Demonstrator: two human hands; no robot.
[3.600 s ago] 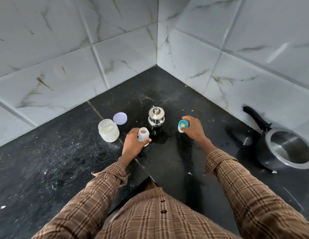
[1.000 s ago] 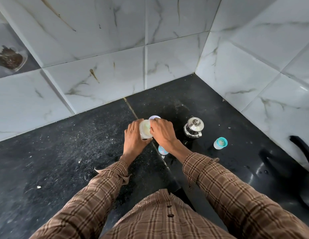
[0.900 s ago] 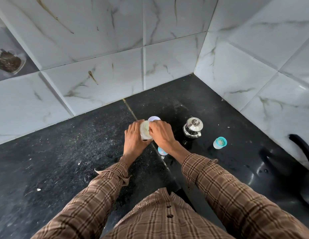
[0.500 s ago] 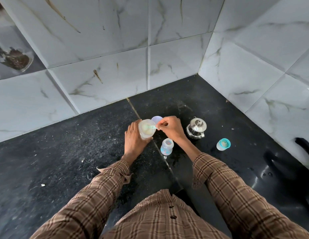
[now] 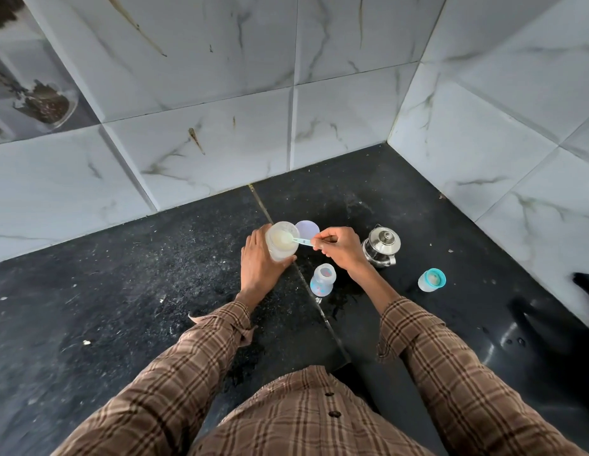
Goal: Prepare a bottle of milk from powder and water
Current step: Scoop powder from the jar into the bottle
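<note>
A translucent powder jar (image 5: 281, 242) stands open on the black counter, and my left hand (image 5: 258, 266) is wrapped around its left side. My right hand (image 5: 341, 250) pinches the handle of a small light-blue scoop (image 5: 299, 240), whose bowl sits over the pale powder inside the jar. The open baby bottle (image 5: 322, 280) stands just below and right of the jar, between my hands. The jar's round lilac lid (image 5: 308, 229) lies flat behind it. The bottle's teal nipple cap (image 5: 432, 280) rests to the right.
A small steel kettle (image 5: 382, 245) stands right of my right hand. White marble wall tiles close off the back and right. A dark pan (image 5: 582, 284) shows at the right edge. Water drops lie on the counter (image 5: 122, 291) around the bottle.
My left hand let go of the bottle and took the jar. My right hand set the cap down, reached into the jar and came out with the scoop, now in the powder.
</note>
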